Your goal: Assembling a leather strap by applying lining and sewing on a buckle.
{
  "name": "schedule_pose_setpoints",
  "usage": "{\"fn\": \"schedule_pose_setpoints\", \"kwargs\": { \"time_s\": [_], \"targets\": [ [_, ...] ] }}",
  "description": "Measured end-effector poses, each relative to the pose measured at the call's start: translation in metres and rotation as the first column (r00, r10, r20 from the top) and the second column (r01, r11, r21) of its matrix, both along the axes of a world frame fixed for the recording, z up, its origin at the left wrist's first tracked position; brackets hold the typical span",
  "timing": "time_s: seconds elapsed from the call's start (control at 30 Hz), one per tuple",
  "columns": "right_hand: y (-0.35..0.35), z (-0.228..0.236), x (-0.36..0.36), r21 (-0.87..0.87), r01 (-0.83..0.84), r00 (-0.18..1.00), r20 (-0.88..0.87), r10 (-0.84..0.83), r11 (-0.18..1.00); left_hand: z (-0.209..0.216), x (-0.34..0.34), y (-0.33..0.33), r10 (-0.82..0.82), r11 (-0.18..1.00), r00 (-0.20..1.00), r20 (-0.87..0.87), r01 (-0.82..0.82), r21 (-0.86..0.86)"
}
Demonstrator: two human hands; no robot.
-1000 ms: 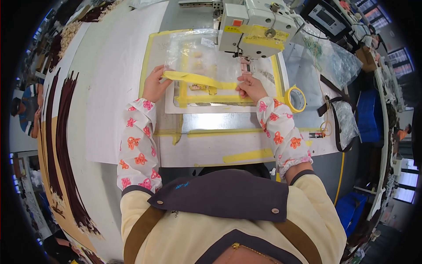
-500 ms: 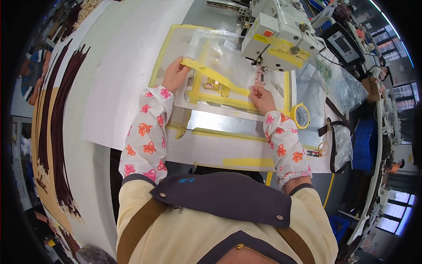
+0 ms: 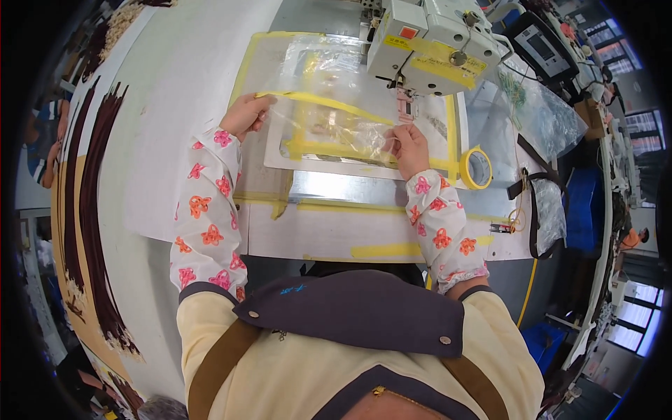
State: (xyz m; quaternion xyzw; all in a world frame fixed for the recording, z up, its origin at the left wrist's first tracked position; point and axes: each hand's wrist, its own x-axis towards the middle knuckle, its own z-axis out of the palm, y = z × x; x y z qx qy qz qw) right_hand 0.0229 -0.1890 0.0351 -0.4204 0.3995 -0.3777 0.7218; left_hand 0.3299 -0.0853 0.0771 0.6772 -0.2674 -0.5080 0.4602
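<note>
A clear plastic sheet [image 3: 350, 133] with a strip of yellow tape [image 3: 315, 100] along it stretches between my two hands. Pinched at its left end is the taped edge, in the closed fingers of my left hand [image 3: 246, 115]. My right hand [image 3: 409, 150] grips the sheet's right end between thumb and fingers. Beneath lies a flat template [image 3: 278, 155] bordered with yellow tape; the sheet partly covers it, so what is in its middle shows only dimly. The head of a sewing machine [image 3: 427, 52] stands just beyond my right hand.
A roll of yellow tape [image 3: 476, 169] lies right of my right hand, beside a dark strap [image 3: 535, 178] and crumpled clear plastic [image 3: 560, 126]. A control screen [image 3: 542, 47] stands at the far right. Bundles of dark red cords [image 3: 94, 203] lie on the left table.
Both hands have moved left, the left one further. The sheet's taped edge has shifted left with them, and clear plastic now hangs on the near side of the tape.
</note>
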Motion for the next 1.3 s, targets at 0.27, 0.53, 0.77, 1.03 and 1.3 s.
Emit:
{"fn": "schedule_pose_setpoints", "kwargs": {
  "time_s": [0.27,0.53,0.77,1.03,1.3],
  "targets": [
    [0.008,-0.003,-0.008,0.193,0.021,0.997,-0.080,-0.006,0.981,-0.003,-0.015,0.016,-0.184,0.979,0.979,0.086,0.175,0.101],
    [0.018,-0.010,-0.016,-0.218,-0.123,0.904,-0.427,0.019,0.968,-0.026,-0.021,0.015,-0.238,0.971,0.949,0.207,0.229,0.070],
    [0.015,-0.010,-0.019,-0.229,-0.202,0.834,-0.551,0.045,0.952,-0.028,-0.022,0.018,-0.173,0.985,0.958,0.227,0.165,0.054],
    [0.016,-0.017,-0.023,-0.366,-0.269,0.747,-0.663,-0.046,0.891,-0.017,-0.026,0.029,-0.162,0.987,0.973,0.164,0.156,0.046],
    [0.021,-0.021,-0.024,-0.569,-0.365,0.623,-0.737,-0.260,0.737,-0.022,-0.030,0.044,-0.262,0.965,0.859,0.440,0.249,0.087]
  ]
}}
